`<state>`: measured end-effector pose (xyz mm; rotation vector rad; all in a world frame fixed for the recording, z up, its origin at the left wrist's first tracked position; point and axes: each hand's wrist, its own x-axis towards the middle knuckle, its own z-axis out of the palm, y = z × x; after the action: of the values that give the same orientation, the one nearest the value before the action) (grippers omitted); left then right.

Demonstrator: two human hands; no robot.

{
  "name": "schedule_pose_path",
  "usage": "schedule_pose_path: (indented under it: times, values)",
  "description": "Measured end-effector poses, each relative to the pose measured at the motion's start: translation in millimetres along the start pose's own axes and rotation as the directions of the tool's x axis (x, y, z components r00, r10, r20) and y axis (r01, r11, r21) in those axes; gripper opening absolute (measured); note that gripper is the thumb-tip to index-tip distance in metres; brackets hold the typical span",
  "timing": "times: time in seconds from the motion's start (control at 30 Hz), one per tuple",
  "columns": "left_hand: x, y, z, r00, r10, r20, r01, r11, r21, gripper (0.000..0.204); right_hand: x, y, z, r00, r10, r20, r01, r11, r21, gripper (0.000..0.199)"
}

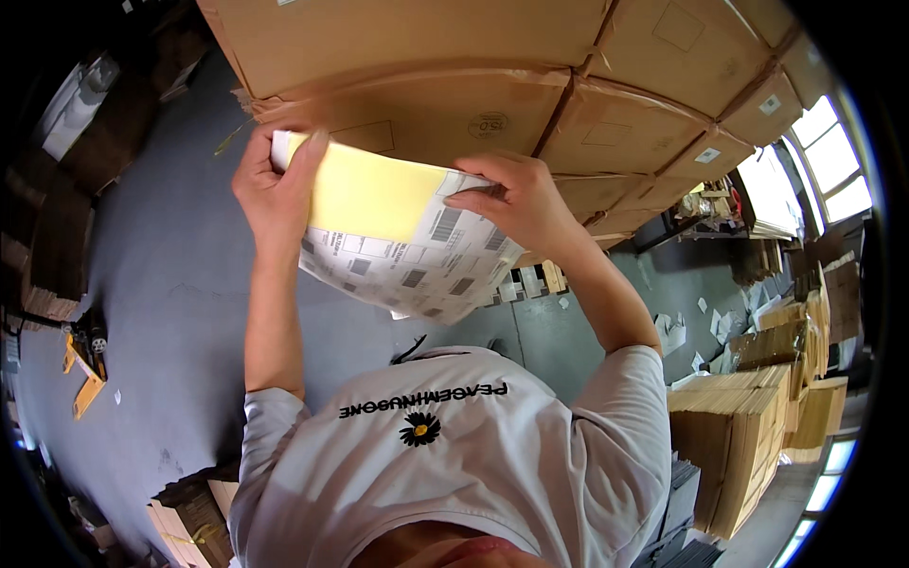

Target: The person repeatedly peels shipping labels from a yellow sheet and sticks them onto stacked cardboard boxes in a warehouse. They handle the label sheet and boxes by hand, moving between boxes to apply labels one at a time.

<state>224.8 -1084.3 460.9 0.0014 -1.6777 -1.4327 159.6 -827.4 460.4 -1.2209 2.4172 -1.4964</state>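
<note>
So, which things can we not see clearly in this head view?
- Sheet of labels: its print is too small to tell.
- Left hand: fingertips are hidden behind the sheet's yellow backing.
- Stacked cardboard boxes: cut off by the top edge.
- Right hand: its palm faces away.

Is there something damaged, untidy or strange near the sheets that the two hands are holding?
Yes. The cardboard box behind the label sheets has a torn, ragged corner near the left hand. White paper scraps lie scattered on the grey floor to the right. The right hand presses the sheets, which bend but look undamaged.
</note>
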Motion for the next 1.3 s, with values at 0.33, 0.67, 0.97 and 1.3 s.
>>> schedule_pose_path:
  times: [0.33,0.67,0.97,1.3]
  values:
    - [-29,32,116,0.994,-0.097,-0.046,0.1,0.993,0.06,0.019,-38,57,-93,0.753,-0.572,-0.324,0.47,0.813,-0.344,0.023]
    - [-63,54,232,0.972,-0.211,-0.103,0.231,0.937,0.261,0.023,-76,130,-181,0.612,-0.675,-0.412,0.597,0.736,-0.32,0.017]
    - [-44,-14,213,0.995,-0.05,-0.082,0.096,0.607,0.789,0.021,-126,126,-228,0.538,-0.759,-0.366,0.781,0.613,-0.121,0.018]
    - [-56,32,296,0.836,0.042,0.547,-0.345,0.816,0.464,0.045,-20,113,-279,0.225,-0.752,-0.62,0.484,0.638,-0.598,0.023]
